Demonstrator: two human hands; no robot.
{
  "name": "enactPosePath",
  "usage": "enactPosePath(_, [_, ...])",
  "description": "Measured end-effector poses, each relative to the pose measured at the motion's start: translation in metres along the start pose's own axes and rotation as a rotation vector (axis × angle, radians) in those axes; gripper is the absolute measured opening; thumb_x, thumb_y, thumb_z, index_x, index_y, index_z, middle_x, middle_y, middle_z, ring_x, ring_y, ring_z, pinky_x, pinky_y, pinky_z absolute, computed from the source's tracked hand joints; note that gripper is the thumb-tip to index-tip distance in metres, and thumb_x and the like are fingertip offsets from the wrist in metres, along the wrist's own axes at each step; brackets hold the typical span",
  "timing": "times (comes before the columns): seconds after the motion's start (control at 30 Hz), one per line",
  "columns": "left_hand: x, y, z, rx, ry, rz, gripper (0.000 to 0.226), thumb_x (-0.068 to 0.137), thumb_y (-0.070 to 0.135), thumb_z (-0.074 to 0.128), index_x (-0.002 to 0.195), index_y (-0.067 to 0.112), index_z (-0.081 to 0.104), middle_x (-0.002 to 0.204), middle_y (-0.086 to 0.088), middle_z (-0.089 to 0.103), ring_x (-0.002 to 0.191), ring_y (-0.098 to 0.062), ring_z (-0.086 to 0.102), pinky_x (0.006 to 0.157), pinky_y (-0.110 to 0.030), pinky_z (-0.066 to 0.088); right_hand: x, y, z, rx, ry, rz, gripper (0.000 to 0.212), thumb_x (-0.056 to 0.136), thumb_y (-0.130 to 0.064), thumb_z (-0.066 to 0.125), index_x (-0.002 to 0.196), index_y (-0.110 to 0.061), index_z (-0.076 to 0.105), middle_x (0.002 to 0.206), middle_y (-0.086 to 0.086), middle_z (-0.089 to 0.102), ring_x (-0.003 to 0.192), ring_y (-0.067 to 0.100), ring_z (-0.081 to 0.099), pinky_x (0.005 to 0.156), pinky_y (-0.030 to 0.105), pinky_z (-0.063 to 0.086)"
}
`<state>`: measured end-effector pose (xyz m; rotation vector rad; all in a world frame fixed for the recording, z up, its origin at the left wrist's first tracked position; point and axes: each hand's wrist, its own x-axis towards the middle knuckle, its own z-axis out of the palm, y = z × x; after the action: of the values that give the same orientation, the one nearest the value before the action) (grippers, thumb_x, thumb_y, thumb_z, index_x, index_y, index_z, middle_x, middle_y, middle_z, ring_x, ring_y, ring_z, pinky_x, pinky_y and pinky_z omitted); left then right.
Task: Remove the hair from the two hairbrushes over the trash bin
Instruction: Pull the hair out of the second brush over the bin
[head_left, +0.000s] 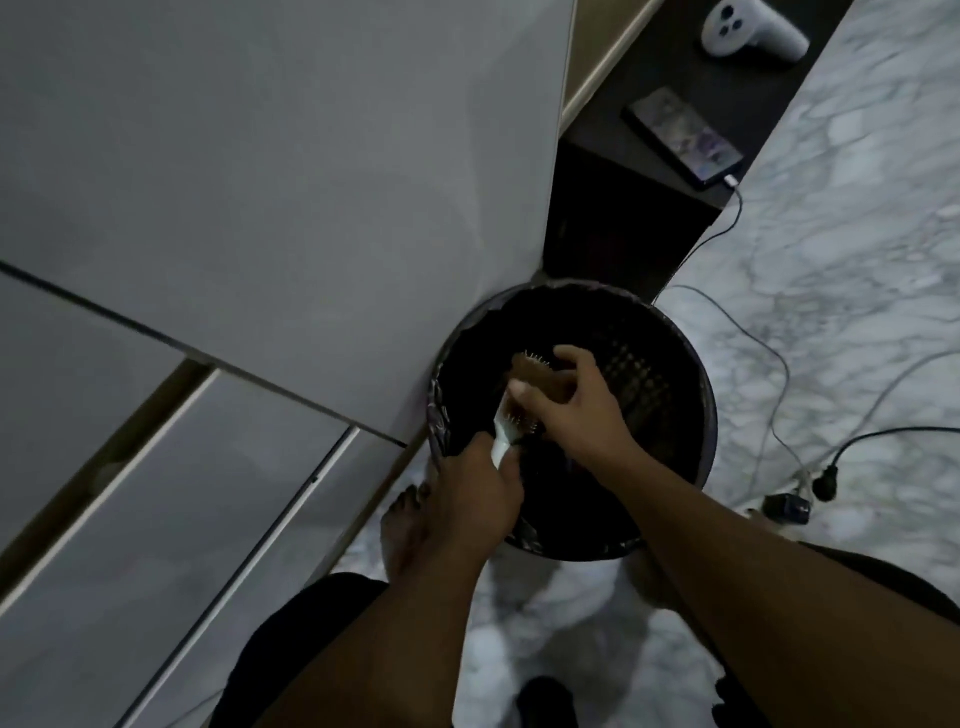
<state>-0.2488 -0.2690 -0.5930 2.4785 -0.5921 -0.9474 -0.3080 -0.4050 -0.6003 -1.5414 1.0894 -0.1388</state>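
Head view, over the black bin (670, 415). Left hand (480, 499) fisted round the white brush's (503, 434) handle; its long axis runs from that hand up and slightly right, bristle head under the other hand. Right hand (571, 400) curled over a brown brush (535, 371), thumb touching the white brush's head. Both brushes above the bin's mouth.

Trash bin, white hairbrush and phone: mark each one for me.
trash bin (691, 358): head view, right rim.
white hairbrush (502, 439): head view, neck just above the left hand's grip.
phone (680, 136): head view, middle of the screen.
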Motion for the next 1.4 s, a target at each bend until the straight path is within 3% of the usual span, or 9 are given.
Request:
enactPosePath(0.17, [0.011, 0.006, 0.012, -0.043, 0.02, -0.013, 0.032, 0.1, 0.05, 0.047, 0.083, 0.023, 0.047, 0.083, -0.007, 0.06, 0.075, -0.029, 0.061, 0.059, -0.034, 0.041, 0.023, 0.0, -0.01, -0.147, 0.065, -0.055, 0.024, 0.081, -0.02, 0.082, 0.105, -0.016, 0.078, 0.094, -0.003, 0.076, 0.089, 0.009, 0.071, 0.081, 0.018, 0.055])
enactPosePath(0.33, [0.019, 0.009, 0.017, -0.003, 0.027, -0.019, 0.031, 0.1, 0.053, 0.044, 0.088, 0.024, 0.048, 0.088, -0.007, 0.063, 0.077, -0.027, 0.062, 0.062, -0.034, 0.042, 0.036, 0.003, -0.012, -0.009, 0.133, 0.057, 0.009, 0.084, -0.01, 0.079, 0.079, -0.014, 0.072, 0.082, 0.003, 0.075, 0.073, 0.011, 0.074, 0.066, 0.026, 0.063])
enactPosePath(0.53, [0.028, 0.018, 0.017, 0.039, 0.048, -0.05, 0.03, 0.102, 0.051, 0.042, 0.089, 0.025, 0.043, 0.084, -0.003, 0.054, 0.073, -0.025, 0.051, 0.062, -0.034, 0.034, 0.045, 0.002, -0.01, 0.272, 0.14, 0.216, 0.012, 0.096, -0.006, 0.062, 0.084, -0.008, 0.059, 0.099, 0.018, 0.068, 0.091, 0.029, 0.073, 0.071, 0.041, 0.065])
enactPosePath(0.77, [0.038, 0.023, 0.016, -0.005, 0.086, -0.069, 0.027, 0.102, 0.048, 0.043, 0.091, 0.024, 0.046, 0.083, -0.002, 0.057, 0.077, -0.027, 0.058, 0.064, -0.036, 0.041, 0.044, -0.02, -0.013, 0.516, 0.027, 0.282, 0.014, 0.098, -0.002, 0.051, 0.11, -0.009, 0.052, 0.113, 0.015, 0.06, 0.101, 0.027, 0.067, 0.077, 0.045, 0.064])
enactPosePath(0.9, [0.038, 0.026, 0.016, 0.058, 0.084, -0.013, 0.018, 0.101, 0.041, 0.045, 0.092, 0.026, 0.04, 0.085, -0.004, 0.055, 0.074, -0.027, 0.054, 0.064, -0.036, 0.039, 0.05, -0.014, -0.017, 0.159, -0.026, 0.051, 0.07, 0.08, -0.019, 0.083, 0.139, -0.02, 0.047, 0.119, -0.003, 0.06, 0.104, 0.012, 0.064, 0.09, 0.033, 0.058])
enactPosePath(0.97, [0.038, 0.026, 0.015, 0.068, 0.074, 0.006, 0.019, 0.101, 0.043, 0.044, 0.091, 0.027, 0.04, 0.085, -0.003, 0.055, 0.075, -0.028, 0.055, 0.063, -0.036, 0.04, 0.052, -0.008, -0.014, -0.044, 0.015, -0.046, 0.058, 0.075, -0.018, 0.086, 0.129, -0.018, 0.064, 0.112, -0.003, 0.069, 0.101, 0.01, 0.067, 0.094, 0.03, 0.056])
enactPosePath(1.1, [0.039, 0.025, 0.012, 0.055, 0.054, -0.009, 0.026, 0.101, 0.05, 0.043, 0.09, 0.027, 0.044, 0.088, -0.005, 0.058, 0.074, -0.027, 0.055, 0.064, -0.035, 0.039, 0.056, -0.003, -0.013, -0.109, 0.167, -0.017, 0.006, 0.082, -0.015, 0.081, 0.084, -0.019, 0.077, 0.083, -0.002, 0.075, 0.079, 0.012, 0.073, 0.074, 0.018, 0.057])
enactPosePath(1.2, [0.04, 0.026, 0.009, 0.046, 0.042, -0.034, 0.028, 0.102, 0.052, 0.041, 0.093, 0.026, 0.045, 0.09, -0.005, 0.058, 0.077, -0.027, 0.056, 0.066, -0.036, 0.041, 0.06, -0.003, -0.011, 0.127, 0.187, 0.117, 0.01, 0.087, -0.008, 0.075, 0.079, -0.015, 0.073, 0.085, 0.008, 0.075, 0.08, 0.023, 0.076, 0.074, 0.037, 0.064])
enactPosePath(1.4, [0.045, 0.029, 0.008, 0.027, 0.053, -0.064, 0.033, 0.102, 0.053, 0.04, 0.101, 0.022, 0.05, 0.095, -0.007, 0.062, 0.083, -0.031, 0.061, 0.068, -0.038, 0.045, 0.056, -0.024, -0.007, 0.525, 0.176, 0.36, 0.012, 0.099, 0.001, 0.051, 0.089, -0.002, 0.057, 0.099, 0.016, 0.063, 0.087, 0.028, 0.07, 0.073, 0.04, 0.064])
